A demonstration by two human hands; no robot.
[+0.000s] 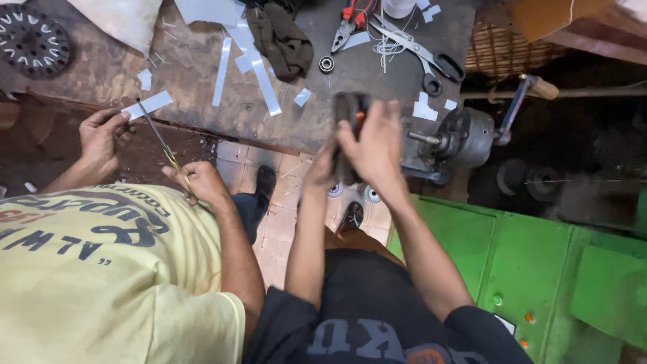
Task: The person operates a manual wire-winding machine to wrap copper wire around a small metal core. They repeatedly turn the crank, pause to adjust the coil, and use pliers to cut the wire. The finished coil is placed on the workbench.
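Both my hands are raised together over the edge of the workbench. My right hand wraps over a dark, blocky metal part with an orange spot on it. Lower down, my left hand grips the same part from the underside. The part is blurred, so its exact shape is unclear. It hangs just left of a small grey motor-like machine with a protruding shaft.
A co-worker in a yellow shirt stands at my left, cutting a white strip with thin scissors. Large scissors, red-handled pliers, a bearing, a dark cloth and white strips lie on the bench. A green cabinet is at right.
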